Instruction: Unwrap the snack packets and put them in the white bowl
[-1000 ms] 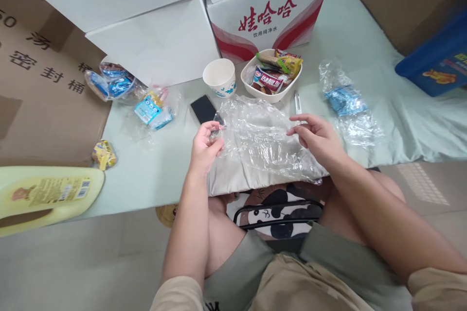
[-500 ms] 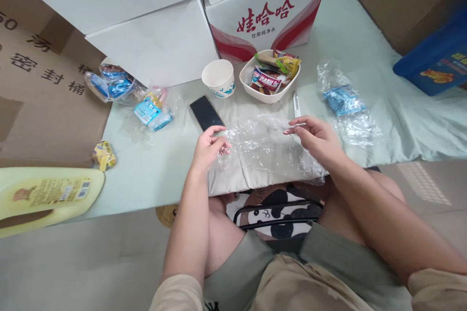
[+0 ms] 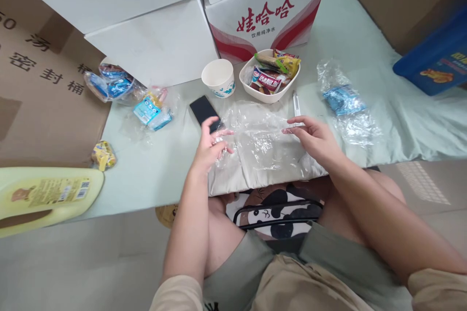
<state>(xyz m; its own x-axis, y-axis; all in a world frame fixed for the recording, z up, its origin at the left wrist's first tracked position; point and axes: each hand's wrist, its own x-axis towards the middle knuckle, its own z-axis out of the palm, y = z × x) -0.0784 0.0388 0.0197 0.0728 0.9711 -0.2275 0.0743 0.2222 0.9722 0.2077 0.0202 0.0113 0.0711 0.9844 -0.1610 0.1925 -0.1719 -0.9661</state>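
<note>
A clear, crinkled plastic bag (image 3: 260, 138) lies spread between my two hands. At its left edge is my left hand (image 3: 209, 148), with its index finger lifted and its fingers apart. My right hand (image 3: 315, 138) pinches the bag's right side between thumb and fingertips. Just past my left fingers a dark phone (image 3: 204, 111) lies flat. Beyond my right fingertips there is a slim white-and-grey utility knife (image 3: 296, 103). A white bowl (image 3: 264, 97) of wrapped snacks (image 3: 268, 80) and a white paper cup (image 3: 218, 78) stand behind the bag.
Wrapped snacks in clear plastic (image 3: 151, 111) lie to the left, near a small yellow packet (image 3: 104, 155) and a pale yellow jug (image 3: 47, 199). At right are a blue packet in plastic (image 3: 344, 100) and a blue container (image 3: 434, 58). White cartons (image 3: 153, 43) stand at the back.
My left index finger has lifted and the left fingers have spread. The plastic bag has shifted and lies flatter. My right hand has hardly moved.
</note>
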